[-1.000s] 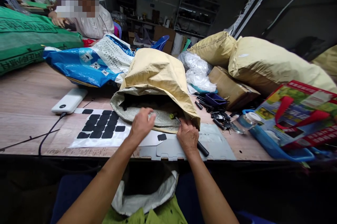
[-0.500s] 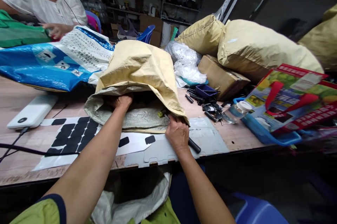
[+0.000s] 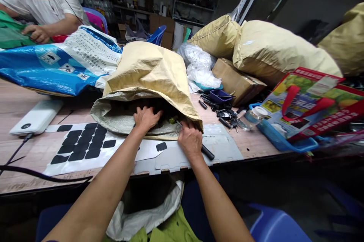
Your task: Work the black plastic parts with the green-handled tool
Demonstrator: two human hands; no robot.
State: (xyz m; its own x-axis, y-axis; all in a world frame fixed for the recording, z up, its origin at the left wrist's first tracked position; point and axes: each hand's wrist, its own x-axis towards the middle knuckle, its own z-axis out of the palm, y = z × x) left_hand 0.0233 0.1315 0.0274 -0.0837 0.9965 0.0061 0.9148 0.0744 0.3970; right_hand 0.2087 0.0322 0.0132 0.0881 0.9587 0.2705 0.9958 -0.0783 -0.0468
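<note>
A yellow woven sack (image 3: 153, 63) lies on the table with its mouth facing me. At the middle of that mouth is my left hand (image 3: 145, 118), fingers spread over the dark inside, with no held object visible. My right hand (image 3: 190, 137) is closed at the right corner of the opening, gripping the sack's edge; a thin metal rod shows by its fingertips. A small yellow-green item (image 3: 171, 120) sits just inside the mouth, between my hands. Under my right wrist a black handle (image 3: 207, 152) sticks out over a grey sheet (image 3: 224, 145).
Left are a white power bank (image 3: 36, 117), a sheet with black pads (image 3: 82, 143) and a blue-white sack (image 3: 57, 67). Right are black parts (image 3: 227, 115), a jar (image 3: 254, 117), a blue basket (image 3: 273, 135) and a red bag (image 3: 309, 105). Another person's hand (image 3: 38, 33) rests on green mesh.
My left hand has come out from deeper in the sack toward the middle of its mouth, and its fingers now show spread. The other person's hand has moved left.
</note>
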